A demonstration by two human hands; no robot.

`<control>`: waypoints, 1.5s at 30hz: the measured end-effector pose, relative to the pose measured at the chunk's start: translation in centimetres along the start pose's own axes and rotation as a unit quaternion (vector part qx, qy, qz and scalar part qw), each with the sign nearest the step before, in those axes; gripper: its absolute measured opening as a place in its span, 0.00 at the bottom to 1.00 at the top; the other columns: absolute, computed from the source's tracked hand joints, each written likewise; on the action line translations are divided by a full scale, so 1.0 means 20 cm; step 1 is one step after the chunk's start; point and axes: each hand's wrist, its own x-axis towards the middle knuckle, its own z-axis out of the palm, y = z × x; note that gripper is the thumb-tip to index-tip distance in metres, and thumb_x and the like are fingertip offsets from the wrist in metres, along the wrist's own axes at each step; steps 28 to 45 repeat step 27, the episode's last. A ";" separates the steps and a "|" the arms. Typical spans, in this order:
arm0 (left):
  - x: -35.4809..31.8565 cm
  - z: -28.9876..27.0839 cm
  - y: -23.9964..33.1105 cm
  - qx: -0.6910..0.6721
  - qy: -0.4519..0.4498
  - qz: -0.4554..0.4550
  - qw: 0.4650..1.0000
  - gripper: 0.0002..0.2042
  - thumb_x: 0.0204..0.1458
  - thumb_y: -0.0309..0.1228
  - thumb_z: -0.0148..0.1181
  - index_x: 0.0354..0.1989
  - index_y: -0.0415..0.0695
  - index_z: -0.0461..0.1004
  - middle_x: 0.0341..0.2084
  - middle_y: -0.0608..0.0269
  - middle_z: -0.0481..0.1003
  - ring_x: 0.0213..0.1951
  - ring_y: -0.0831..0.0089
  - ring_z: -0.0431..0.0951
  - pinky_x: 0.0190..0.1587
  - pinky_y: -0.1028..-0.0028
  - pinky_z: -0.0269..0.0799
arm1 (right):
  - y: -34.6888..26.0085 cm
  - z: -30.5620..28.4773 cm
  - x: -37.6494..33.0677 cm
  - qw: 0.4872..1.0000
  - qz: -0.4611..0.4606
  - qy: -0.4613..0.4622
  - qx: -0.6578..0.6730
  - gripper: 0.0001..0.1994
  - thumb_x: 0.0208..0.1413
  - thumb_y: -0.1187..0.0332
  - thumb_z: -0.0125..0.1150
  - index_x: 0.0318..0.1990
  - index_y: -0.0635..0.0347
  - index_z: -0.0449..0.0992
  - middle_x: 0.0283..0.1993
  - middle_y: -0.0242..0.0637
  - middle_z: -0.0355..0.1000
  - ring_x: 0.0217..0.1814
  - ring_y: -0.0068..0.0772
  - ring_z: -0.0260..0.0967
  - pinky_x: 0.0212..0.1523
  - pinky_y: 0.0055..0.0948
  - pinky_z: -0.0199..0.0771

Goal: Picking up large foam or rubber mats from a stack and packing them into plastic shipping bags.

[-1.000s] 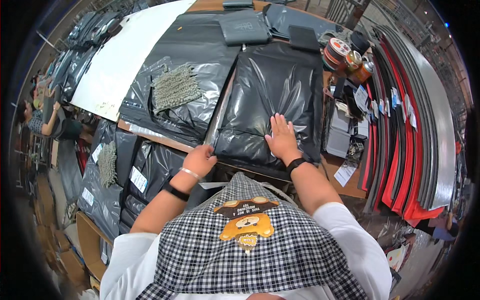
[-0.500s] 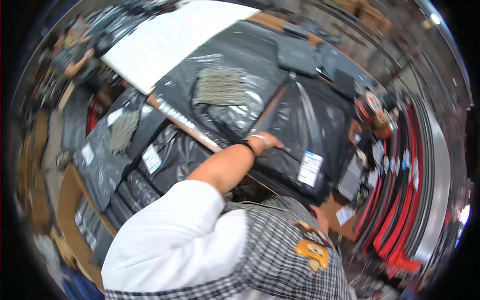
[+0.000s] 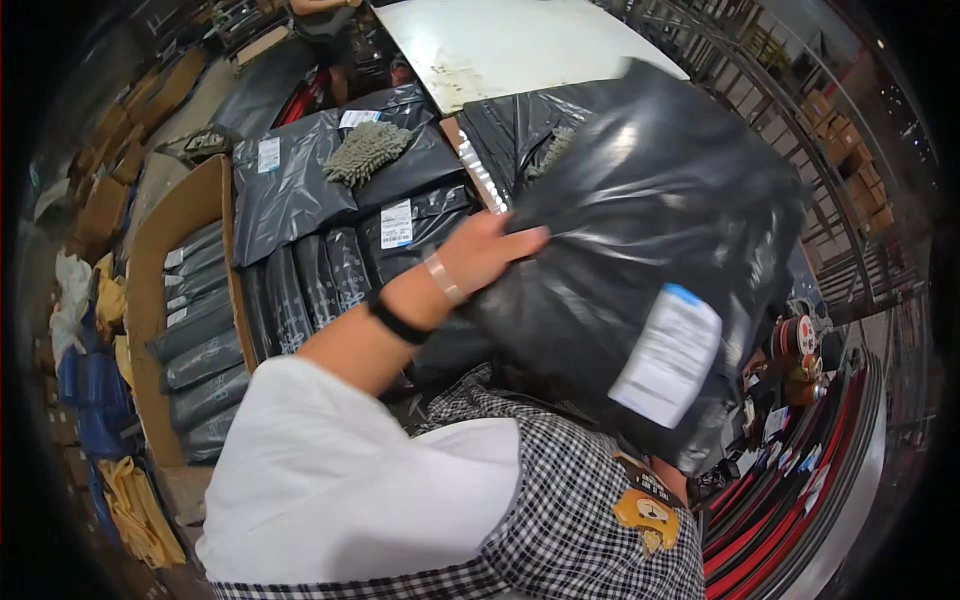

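My left hand [image 3: 485, 252] pinches the left edge of a large black plastic mailing bag [image 3: 640, 220], thumb on top. The bag is lifted and tilted in front of me, its upper part blurred, with a white shipping label [image 3: 668, 355] near its lower right. Of my right hand [image 3: 672, 482], only a bit of skin shows below the bag's lower edge; its fingers are hidden. A grey shaggy microfibre mitt [image 3: 367, 153] lies on other black bags to the left. Part of a second shaggy piece [image 3: 552, 150] peeks out behind the raised bag.
An open cardboard box [image 3: 225, 200] with rolled black packages stands at the left. Beyond the bags is a white board [image 3: 510, 45]. Red and grey layered sheets [image 3: 790, 480] and tape rolls [image 3: 795, 337] sit at the right. Another person [image 3: 325, 25] stands far left.
The black bag, which lay flat on the table, has been raised and tilted up toward me by my left hand. My view has swung, so the mitt and box appear further right.
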 end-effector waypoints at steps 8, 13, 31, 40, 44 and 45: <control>-0.90 -0.55 -1.18 0.458 0.358 -0.378 0.720 0.31 0.53 0.54 0.53 0.43 0.29 0.76 0.42 0.34 0.75 0.48 0.42 0.74 0.52 0.58 0.68 | 0.04 0.00 0.21 0.969 0.100 -0.093 0.204 0.14 0.49 0.67 0.63 0.43 0.64 0.77 0.40 0.50 0.76 0.41 0.48 0.76 0.43 0.37 0.75; -0.81 -0.57 -1.18 0.411 0.382 -0.365 0.743 0.34 0.54 0.56 0.51 0.43 0.27 0.75 0.45 0.31 0.73 0.51 0.41 0.72 0.55 0.57 0.66 | 0.04 -0.03 0.21 0.969 0.093 -0.103 0.203 0.14 0.50 0.67 0.62 0.43 0.64 0.77 0.41 0.50 0.76 0.42 0.48 0.75 0.44 0.37 0.75; -0.19 -0.18 -0.63 0.744 0.099 -0.275 0.601 0.44 0.53 0.56 0.53 0.73 0.56 0.37 0.72 0.53 0.36 0.71 0.47 0.36 0.61 0.34 0.49 | 0.06 0.06 -0.13 0.942 0.234 -0.101 0.218 0.16 0.51 0.60 0.62 0.44 0.60 0.78 0.44 0.49 0.75 0.47 0.50 0.73 0.49 0.41 0.72; -0.19 -0.18 -0.63 0.744 0.099 -0.275 0.601 0.44 0.53 0.56 0.53 0.73 0.56 0.37 0.72 0.53 0.36 0.71 0.47 0.36 0.61 0.34 0.49 | 0.06 0.06 -0.13 0.942 0.234 -0.101 0.218 0.16 0.51 0.60 0.62 0.44 0.60 0.78 0.44 0.49 0.75 0.47 0.50 0.73 0.49 0.41 0.72; -0.19 -0.18 -0.63 0.744 0.099 -0.275 0.601 0.44 0.53 0.56 0.53 0.73 0.56 0.37 0.72 0.53 0.36 0.71 0.47 0.36 0.61 0.34 0.49 | 0.06 0.06 -0.13 0.942 0.234 -0.101 0.218 0.16 0.51 0.60 0.62 0.44 0.60 0.78 0.44 0.49 0.75 0.47 0.50 0.73 0.49 0.41 0.72; -0.19 -0.18 -0.63 0.744 0.099 -0.275 0.601 0.44 0.53 0.56 0.53 0.73 0.56 0.37 0.72 0.53 0.36 0.71 0.47 0.36 0.61 0.34 0.49 | 0.06 0.06 -0.13 0.942 0.234 -0.101 0.218 0.16 0.51 0.60 0.62 0.44 0.60 0.78 0.44 0.49 0.75 0.47 0.50 0.73 0.49 0.41 0.72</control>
